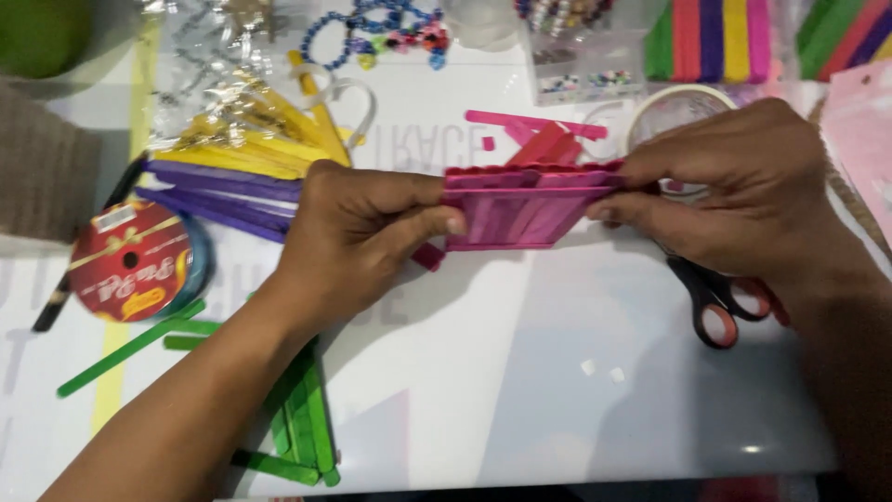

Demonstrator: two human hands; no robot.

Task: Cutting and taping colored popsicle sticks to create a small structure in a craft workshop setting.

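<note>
A flat panel of pink craft sticks [520, 209] joined side by side is held just above the white table [520, 372]. My left hand [358, 228] pinches its left end between thumb and fingers. My right hand [743, 186] grips its right end, thumb under and fingers on the top edge. Loose pink sticks [539, 135] lie on the table right behind the panel. A small pink offcut [428, 257] sits below my left thumb.
Yellow sticks [251, 139] and purple sticks [218, 191] lie at the left, green sticks [297, 418] near the front edge. A red ribbon spool [130, 274], black-handled scissors [720, 302], a tape roll [674, 107], bead strings [390, 33] and stacked coloured sticks [711, 37] surround the hands.
</note>
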